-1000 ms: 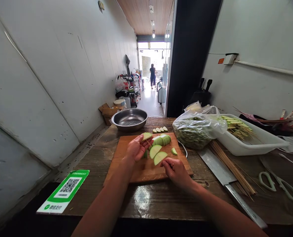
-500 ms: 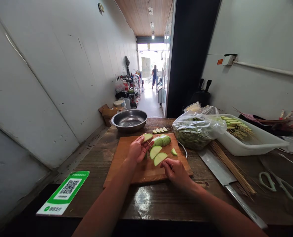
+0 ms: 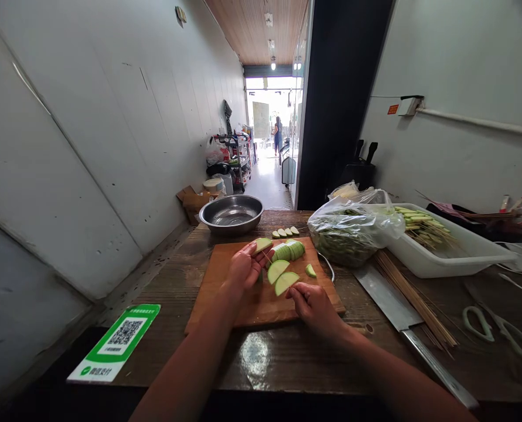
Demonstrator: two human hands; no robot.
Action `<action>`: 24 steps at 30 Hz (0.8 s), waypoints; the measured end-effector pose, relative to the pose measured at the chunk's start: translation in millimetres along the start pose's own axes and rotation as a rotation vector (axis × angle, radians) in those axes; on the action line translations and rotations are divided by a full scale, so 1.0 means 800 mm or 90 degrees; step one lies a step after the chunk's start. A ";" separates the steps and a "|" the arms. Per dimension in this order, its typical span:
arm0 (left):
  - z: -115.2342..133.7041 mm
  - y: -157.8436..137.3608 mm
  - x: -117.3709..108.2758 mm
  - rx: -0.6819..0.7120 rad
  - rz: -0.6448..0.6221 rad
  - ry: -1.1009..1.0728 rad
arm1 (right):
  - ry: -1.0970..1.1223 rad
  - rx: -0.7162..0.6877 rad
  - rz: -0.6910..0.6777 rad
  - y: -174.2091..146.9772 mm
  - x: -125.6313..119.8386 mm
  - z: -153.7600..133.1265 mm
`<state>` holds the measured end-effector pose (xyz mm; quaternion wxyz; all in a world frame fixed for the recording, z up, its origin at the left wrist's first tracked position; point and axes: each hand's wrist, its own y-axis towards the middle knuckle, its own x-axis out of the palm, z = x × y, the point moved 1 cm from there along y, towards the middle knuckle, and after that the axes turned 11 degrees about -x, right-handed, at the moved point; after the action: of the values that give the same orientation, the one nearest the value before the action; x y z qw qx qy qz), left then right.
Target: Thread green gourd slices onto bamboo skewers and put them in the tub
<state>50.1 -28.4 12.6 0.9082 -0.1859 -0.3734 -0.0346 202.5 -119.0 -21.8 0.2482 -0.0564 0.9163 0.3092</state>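
My left hand [image 3: 245, 266], palm turned up, holds a pale green half-moon zucchini slice [image 3: 263, 244] at its fingertips. A thin wooden skewer [image 3: 268, 258] shows beside those fingers, partly hidden. Between finger and thumb, my right hand [image 3: 307, 300] pinches the edge of another zucchini slice [image 3: 286, 283]. Just behind that one is a further half-moon slice [image 3: 277, 272]; whether it is on the skewer I cannot tell. Both hands are over a wooden cutting board [image 3: 217, 287]. A row of overlapping cut zucchini [image 3: 289, 251] and a small end piece [image 3: 310, 271] lie on it.
A steel basin [image 3: 232, 214] stands behind the board, near several small slices [image 3: 285, 232]. To the right are a bag of greens [image 3: 348, 234], a cleaver [image 3: 388, 299], bamboo skewers [image 3: 414, 299], scissors [image 3: 502, 331] and a white tub [image 3: 445, 266]. A QR-code sign [image 3: 115, 343] lies left.
My hands and the slices stay almost in place. The distant person near the doorway has changed position slightly.
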 end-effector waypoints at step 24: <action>-0.025 -0.001 0.008 -0.007 -0.034 0.051 | -0.041 0.006 0.019 0.001 0.002 0.006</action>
<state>67.8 -36.1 4.3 0.9202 -0.1792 -0.3413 -0.0687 203.2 -115.7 -25.3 0.2729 -0.0320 0.9100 0.3105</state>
